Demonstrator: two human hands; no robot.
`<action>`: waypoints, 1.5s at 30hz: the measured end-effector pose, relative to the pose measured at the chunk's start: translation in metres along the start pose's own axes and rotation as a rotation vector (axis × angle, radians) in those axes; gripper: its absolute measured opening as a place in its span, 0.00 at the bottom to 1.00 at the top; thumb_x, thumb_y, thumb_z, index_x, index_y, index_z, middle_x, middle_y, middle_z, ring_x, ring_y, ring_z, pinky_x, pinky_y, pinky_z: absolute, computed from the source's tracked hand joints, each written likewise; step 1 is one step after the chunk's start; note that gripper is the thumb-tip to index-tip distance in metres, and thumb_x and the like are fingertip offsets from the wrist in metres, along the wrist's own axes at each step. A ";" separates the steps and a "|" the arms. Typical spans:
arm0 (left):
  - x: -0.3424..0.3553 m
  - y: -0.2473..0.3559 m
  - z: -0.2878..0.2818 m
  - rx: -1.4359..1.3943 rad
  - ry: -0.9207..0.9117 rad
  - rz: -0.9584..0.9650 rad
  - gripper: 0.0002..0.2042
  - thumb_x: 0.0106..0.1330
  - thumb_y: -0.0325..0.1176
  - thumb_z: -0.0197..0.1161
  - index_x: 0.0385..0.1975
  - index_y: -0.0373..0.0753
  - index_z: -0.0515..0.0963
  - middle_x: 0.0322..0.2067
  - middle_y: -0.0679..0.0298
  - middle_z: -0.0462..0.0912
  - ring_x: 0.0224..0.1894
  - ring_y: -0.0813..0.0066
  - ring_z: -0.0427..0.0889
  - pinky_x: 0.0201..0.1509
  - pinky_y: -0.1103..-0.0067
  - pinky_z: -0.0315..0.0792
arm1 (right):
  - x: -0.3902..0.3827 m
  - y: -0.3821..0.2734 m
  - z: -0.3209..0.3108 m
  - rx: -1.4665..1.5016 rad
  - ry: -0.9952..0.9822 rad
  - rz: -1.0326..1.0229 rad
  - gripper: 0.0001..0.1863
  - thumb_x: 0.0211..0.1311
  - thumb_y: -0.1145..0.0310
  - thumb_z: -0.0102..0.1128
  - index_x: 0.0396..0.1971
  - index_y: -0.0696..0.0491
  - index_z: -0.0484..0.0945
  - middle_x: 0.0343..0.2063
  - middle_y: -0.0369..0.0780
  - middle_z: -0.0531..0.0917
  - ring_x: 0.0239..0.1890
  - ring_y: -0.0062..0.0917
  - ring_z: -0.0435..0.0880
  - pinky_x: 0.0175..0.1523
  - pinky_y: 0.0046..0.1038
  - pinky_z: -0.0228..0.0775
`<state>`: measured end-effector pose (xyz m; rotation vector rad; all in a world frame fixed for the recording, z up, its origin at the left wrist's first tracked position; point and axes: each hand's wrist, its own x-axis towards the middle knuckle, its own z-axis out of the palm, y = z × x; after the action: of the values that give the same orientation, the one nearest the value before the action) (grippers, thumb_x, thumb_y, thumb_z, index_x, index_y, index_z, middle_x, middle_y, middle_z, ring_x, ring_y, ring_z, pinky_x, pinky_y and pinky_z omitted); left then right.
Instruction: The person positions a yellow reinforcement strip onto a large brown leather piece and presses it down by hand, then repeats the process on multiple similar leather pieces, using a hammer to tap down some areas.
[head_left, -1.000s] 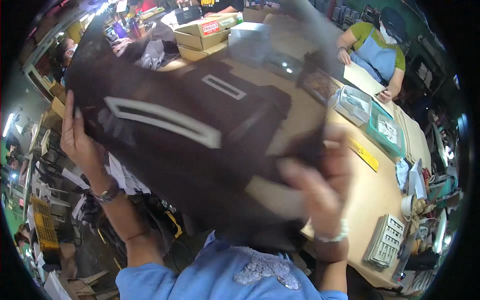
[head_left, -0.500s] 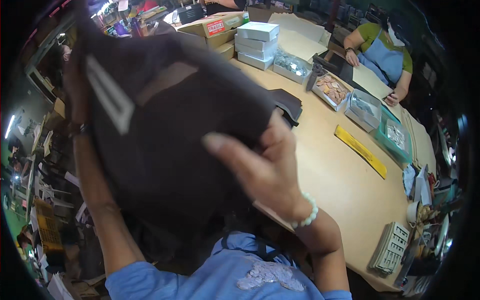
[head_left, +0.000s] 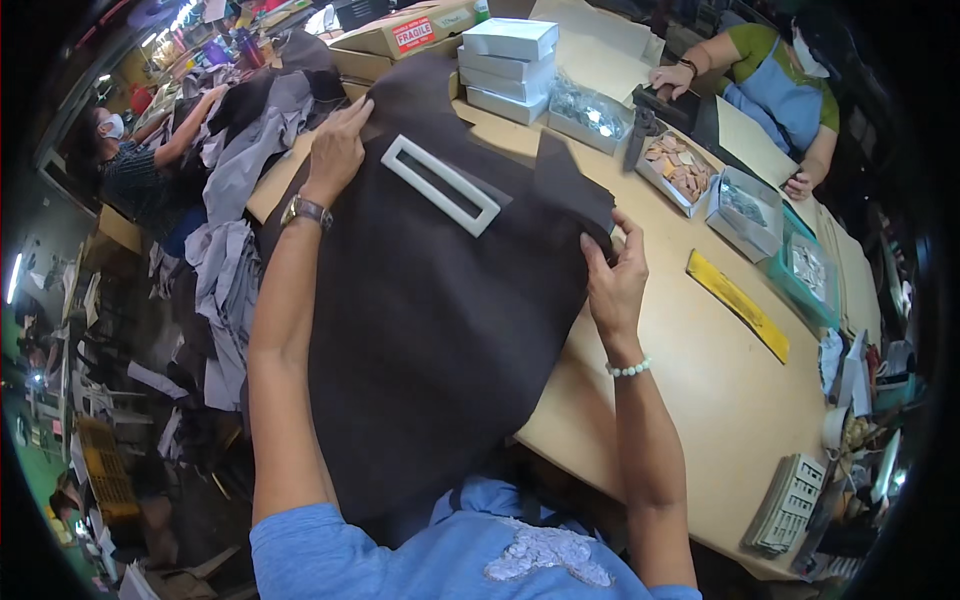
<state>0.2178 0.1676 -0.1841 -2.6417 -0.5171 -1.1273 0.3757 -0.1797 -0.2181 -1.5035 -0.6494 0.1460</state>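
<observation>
A dark sheet (head_left: 430,330) is draping over the table's (head_left: 660,370) edge, bearing a pale slotted frame (head_left: 482,218). The half-curled left hand (head_left: 337,152) is touching its far edge (grip unclear); the right hand (head_left: 618,285) is pinching its right edge.

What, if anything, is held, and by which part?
Broad dark brown leathery sheet: right hand pinches its right edge; left hand touches its upper left edge.

The sheet (head_left: 430,330) is plain dark brown, the rectangular frame (head_left: 428,191) white, the strip (head_left: 738,306) yellow.
</observation>
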 end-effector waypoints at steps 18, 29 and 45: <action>0.005 -0.007 0.069 -0.002 -0.242 -0.246 0.21 0.68 0.45 0.47 0.56 0.44 0.70 0.61 0.54 0.64 0.64 0.54 0.61 0.61 0.48 0.55 | 0.029 0.041 0.018 0.310 0.139 0.111 0.29 0.56 0.72 0.64 0.55 0.62 0.61 0.18 0.29 0.71 0.21 0.09 0.67 0.26 0.12 0.61; -0.024 0.046 0.048 -0.175 -0.584 -0.493 0.35 0.62 0.63 0.45 0.62 0.44 0.64 0.65 0.56 0.58 0.68 0.55 0.52 0.66 0.48 0.43 | 0.035 0.050 0.012 0.229 0.134 0.127 0.30 0.52 0.68 0.68 0.52 0.63 0.65 0.16 0.29 0.67 0.20 0.11 0.64 0.27 0.14 0.59; -0.019 0.116 0.044 -0.108 -0.502 -0.263 0.31 0.62 0.59 0.48 0.57 0.42 0.70 0.61 0.55 0.65 0.67 0.56 0.55 0.65 0.46 0.41 | 0.033 0.050 0.005 0.368 0.173 0.176 0.24 0.57 0.68 0.61 0.50 0.63 0.66 0.17 0.31 0.71 0.24 0.12 0.69 0.33 0.15 0.63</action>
<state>0.2810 0.0716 -0.2359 -3.0211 -0.9396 -0.5433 0.4156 -0.1549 -0.2559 -1.1993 -0.3286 0.2527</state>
